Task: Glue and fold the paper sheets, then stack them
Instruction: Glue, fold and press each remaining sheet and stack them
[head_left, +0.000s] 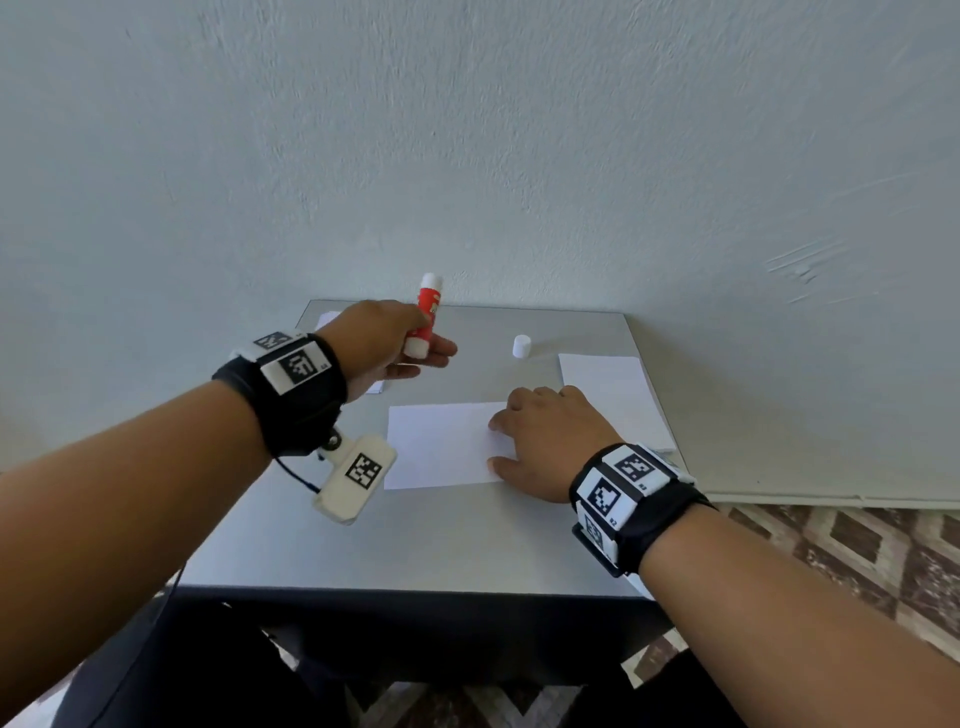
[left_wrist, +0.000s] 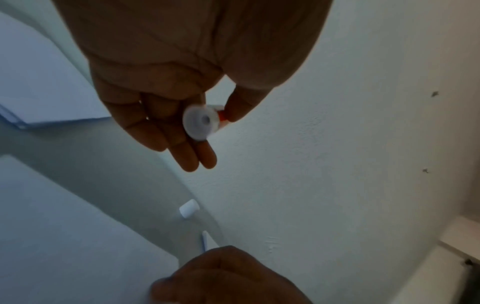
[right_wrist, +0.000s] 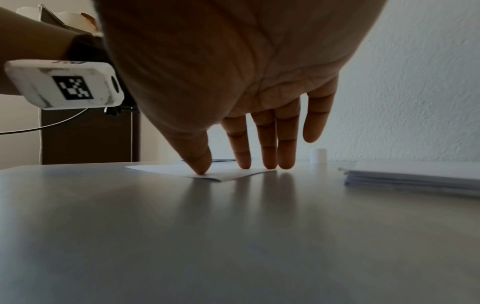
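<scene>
My left hand (head_left: 431, 349) holds a red and white glue stick (head_left: 426, 317) tilted above the back left of the grey table (head_left: 441, 540), uncapped. In the left wrist view the thumb and fingers pinch the glue stick (left_wrist: 200, 121), whose round white end faces the camera. A white paper sheet (head_left: 441, 447) lies flat at the table's middle. My right hand (head_left: 506, 444) presses on the sheet's right edge with straight fingers (right_wrist: 270, 156) and thumb. The white cap (head_left: 522, 346) stands on the table behind the sheet, apart from both hands.
A stack of white sheets (head_left: 613, 400) lies at the right edge of the table, seen also as the stack (right_wrist: 415, 176). More paper (head_left: 376, 387) lies at the back left under my left hand. A wall runs right behind the table. Patterned floor shows at the right.
</scene>
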